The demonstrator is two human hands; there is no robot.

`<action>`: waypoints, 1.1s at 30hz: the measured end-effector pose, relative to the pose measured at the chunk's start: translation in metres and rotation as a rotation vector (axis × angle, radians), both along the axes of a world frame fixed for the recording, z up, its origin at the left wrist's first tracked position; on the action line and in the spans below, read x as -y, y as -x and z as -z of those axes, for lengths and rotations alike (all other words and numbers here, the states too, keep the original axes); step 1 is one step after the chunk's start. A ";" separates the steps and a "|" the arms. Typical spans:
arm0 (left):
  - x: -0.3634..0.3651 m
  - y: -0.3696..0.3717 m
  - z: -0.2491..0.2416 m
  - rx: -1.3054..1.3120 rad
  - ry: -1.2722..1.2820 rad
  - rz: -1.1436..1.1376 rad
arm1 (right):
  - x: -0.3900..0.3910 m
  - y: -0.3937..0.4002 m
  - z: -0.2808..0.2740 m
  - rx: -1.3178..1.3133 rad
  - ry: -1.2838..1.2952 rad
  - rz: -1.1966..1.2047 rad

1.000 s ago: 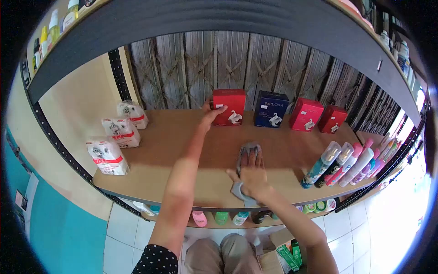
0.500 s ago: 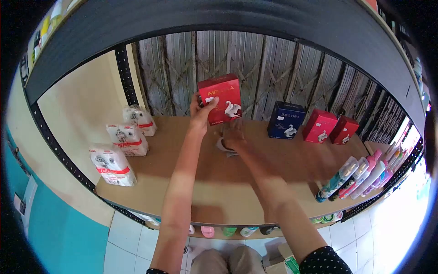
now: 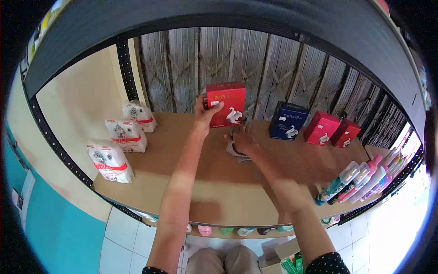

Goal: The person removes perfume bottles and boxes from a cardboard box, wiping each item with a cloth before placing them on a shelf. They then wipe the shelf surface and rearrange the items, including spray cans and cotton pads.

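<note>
The left hand (image 3: 204, 114) had its grip clamped on the red box (image 3: 225, 104), holding it lifted clear of the wooden shelf (image 3: 214, 182) near the back, at about twelve o'clock in the view. Just below it, the right hand (image 3: 242, 140) pressed a grey cloth (image 3: 236, 152) flat onto the board, fingers closed over it, on the spot under the raised box. The step in hand looked like wiping the bare patch beneath the box. The next move probably called for a short sweep of the cloth, then setting the box down upright in line with the blue box (image 3: 287, 121) at one o'clock and the two pinkish-red boxes (image 3: 321, 128) beyond. White packets (image 3: 125, 135) lay at nine o'clock, spray bottles (image 3: 360, 180) at four o'clock.
</note>
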State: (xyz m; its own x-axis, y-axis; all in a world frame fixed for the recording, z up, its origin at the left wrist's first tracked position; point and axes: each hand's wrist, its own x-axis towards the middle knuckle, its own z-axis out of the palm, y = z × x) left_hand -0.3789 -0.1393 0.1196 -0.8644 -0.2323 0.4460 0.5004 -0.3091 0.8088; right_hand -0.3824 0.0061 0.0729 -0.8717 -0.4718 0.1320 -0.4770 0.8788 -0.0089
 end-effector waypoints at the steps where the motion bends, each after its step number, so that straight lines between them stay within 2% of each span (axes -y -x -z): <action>1: -0.002 0.001 0.003 0.003 -0.001 0.002 | 0.000 -0.001 0.008 -0.028 0.049 -0.010; 4: -0.008 0.011 0.012 0.021 -0.085 0.110 | -0.007 -0.030 0.017 -0.102 0.058 -0.015; 6: -0.010 0.021 0.025 -0.006 -0.019 0.202 | -0.016 -0.067 0.017 -0.130 0.008 -0.015; 8: -0.017 0.022 0.030 0.008 -0.003 0.211 | -0.026 -0.097 0.014 -0.049 0.170 -0.073; 10: -0.022 0.029 0.035 0.019 0.025 0.220 | -0.037 -0.121 0.017 -0.079 0.190 -0.104; 19: -0.018 0.047 0.037 0.047 0.069 0.309 | -0.041 -0.135 0.026 -0.232 0.271 -0.119; 21: -0.013 0.044 0.031 0.165 0.283 0.109 | -0.041 -0.135 0.028 -0.243 0.317 -0.122; 22: -0.017 0.037 0.029 0.114 0.216 -0.101 | -0.041 -0.134 0.028 -0.253 0.306 -0.121; 23: -0.021 0.035 0.020 0.110 0.228 -0.098 | -0.040 -0.133 0.028 -0.264 0.300 -0.123; 25: -0.034 0.025 -0.007 -0.232 0.328 -0.721 | -0.038 -0.132 0.029 -0.289 0.311 -0.098; 27: -0.068 -0.006 -0.047 -0.477 0.854 -0.822 | -0.037 -0.136 0.027 -0.298 0.316 -0.065; 29: -0.110 -0.007 -0.066 -0.514 1.156 -0.656 | -0.041 -0.140 0.017 -0.187 0.280 -0.107; 30: -0.128 0.001 -0.065 -0.519 1.153 -0.645 | -0.042 -0.140 0.019 -0.187 0.279 -0.094; 32: -0.156 0.023 -0.058 -0.474 1.708 -0.611 | -0.040 -0.137 0.024 -0.196 0.292 -0.088; 33: -0.167 0.032 -0.053 -0.486 1.703 -0.614 | -0.039 -0.136 0.026 -0.203 0.296 -0.085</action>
State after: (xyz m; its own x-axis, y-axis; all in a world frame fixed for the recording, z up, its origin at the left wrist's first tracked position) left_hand -0.4106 0.0277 0.1729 -0.5867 0.4792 0.6528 0.4656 0.8592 -0.2122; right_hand -0.2466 0.0454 0.0472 -0.7727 -0.4573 0.4402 -0.5668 0.8093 -0.1541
